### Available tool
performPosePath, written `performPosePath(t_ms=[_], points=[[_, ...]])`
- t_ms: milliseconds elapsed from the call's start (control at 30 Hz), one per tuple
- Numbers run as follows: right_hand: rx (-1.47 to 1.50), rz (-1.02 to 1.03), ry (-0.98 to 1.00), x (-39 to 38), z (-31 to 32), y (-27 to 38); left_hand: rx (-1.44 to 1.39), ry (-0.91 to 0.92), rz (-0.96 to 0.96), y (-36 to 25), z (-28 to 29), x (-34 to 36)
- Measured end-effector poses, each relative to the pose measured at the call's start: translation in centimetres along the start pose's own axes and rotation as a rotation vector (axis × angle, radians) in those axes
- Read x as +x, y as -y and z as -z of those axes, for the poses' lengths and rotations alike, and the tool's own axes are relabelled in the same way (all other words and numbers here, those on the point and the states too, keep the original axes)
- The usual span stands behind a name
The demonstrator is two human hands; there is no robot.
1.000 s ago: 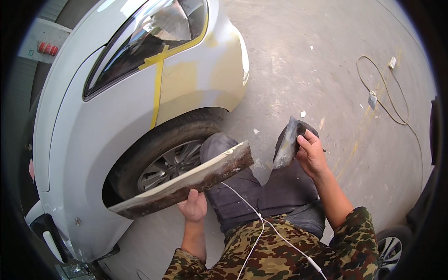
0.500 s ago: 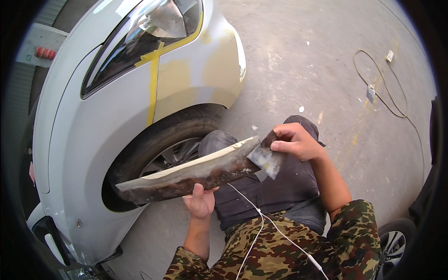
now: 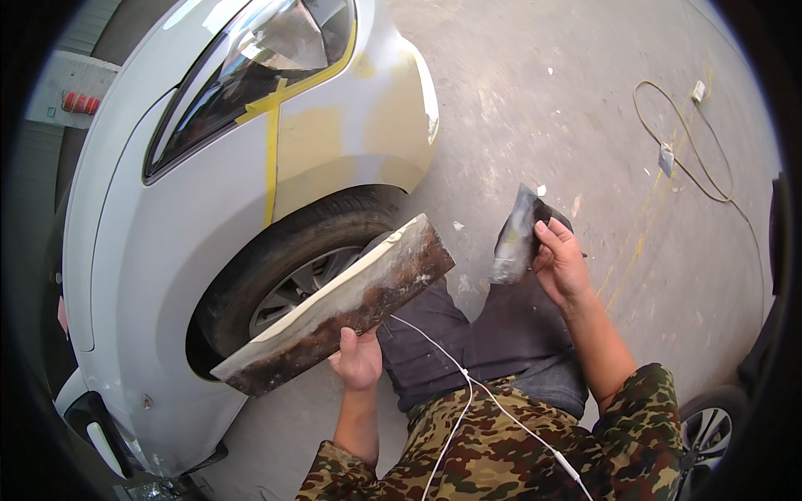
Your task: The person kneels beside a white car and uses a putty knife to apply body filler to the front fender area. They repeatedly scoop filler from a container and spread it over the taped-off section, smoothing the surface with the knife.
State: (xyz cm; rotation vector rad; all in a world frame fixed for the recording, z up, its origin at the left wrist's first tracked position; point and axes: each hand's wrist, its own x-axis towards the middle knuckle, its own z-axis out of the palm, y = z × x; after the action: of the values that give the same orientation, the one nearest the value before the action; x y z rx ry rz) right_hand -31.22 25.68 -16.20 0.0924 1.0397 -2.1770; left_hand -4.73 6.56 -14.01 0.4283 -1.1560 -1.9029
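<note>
Long plate [image 3: 355,313] in my L hand [image 3: 359,361], spreader [image 3: 513,242] in my R hand [image 3: 558,263].
L thumb's on plate's near edge, fingers under; R's pinching spreader, well apart from plate. Cream paste [image 3: 336,285] along plate's far edge. Plate's above my lap, nr wheel [image 3: 236,288] of pale car [image 3: 159,275] w/ yellow tape [image 3: 271,163].

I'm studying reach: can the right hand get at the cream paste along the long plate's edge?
Likely yes: nothing visible blocks the right hand, which holds a small blade, from the cream paste, and the left hand holds the long plate, paste uncovered.
</note>
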Motion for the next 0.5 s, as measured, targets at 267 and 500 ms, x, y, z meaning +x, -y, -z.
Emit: performPosePath(t_ms=[267,500], points=[[0.020,0.000,0.103,-0.1,-3.9,-1.2,0.065,0.080,-0.012,2.3,0.1,0.3],[-0.072,0.025,0.109,0.8,-5.0,-0.7,0.216,0.201,-0.068,3.0,-0.1,0.4]])
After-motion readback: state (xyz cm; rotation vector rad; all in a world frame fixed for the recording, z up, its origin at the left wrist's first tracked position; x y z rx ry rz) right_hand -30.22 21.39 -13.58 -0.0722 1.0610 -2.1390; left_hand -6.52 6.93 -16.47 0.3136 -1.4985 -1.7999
